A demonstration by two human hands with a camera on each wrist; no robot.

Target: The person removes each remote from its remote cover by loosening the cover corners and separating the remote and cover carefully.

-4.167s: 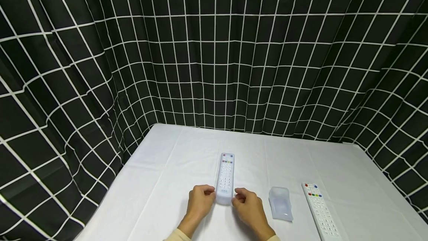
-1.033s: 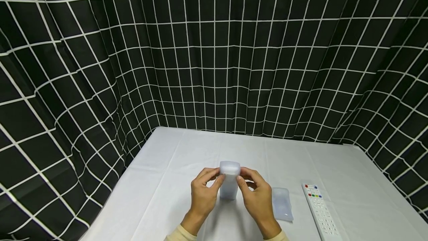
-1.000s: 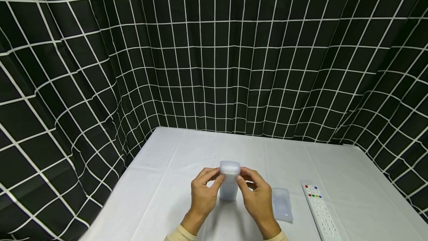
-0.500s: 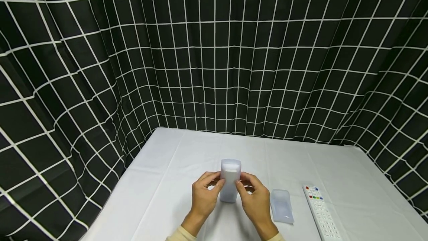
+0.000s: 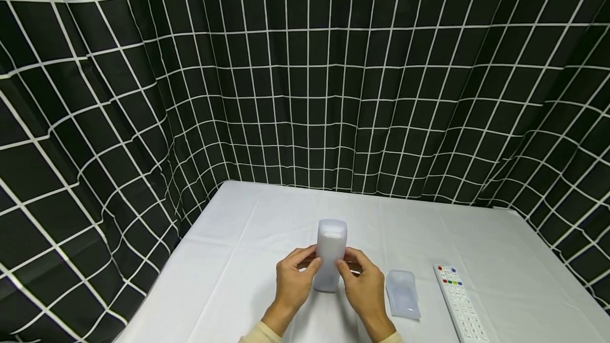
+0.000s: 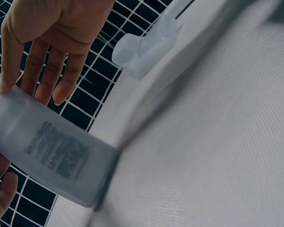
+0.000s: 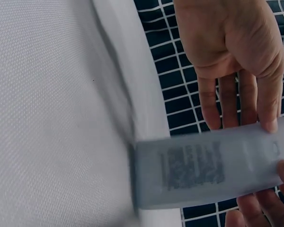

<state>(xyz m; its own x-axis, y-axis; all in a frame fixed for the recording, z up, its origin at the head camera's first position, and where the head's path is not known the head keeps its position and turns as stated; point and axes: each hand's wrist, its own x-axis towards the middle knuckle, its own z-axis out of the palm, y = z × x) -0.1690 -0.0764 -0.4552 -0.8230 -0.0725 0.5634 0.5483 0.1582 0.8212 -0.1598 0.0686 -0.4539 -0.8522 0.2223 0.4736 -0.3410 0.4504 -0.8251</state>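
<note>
Right now my left hand (image 5: 292,283) and right hand (image 5: 364,285) pinch a sleeved remote (image 5: 330,254) from both sides, standing it on end on the worktop (image 5: 238,263). Only the wrist views show its back, where a printed label (image 7: 194,166) sits under the translucent sleeve, too blurred to read. Only the head view shows what lies right of the sleeved remote: a spare sleeve (image 5: 402,294), then a bare remote (image 5: 457,300).
</note>
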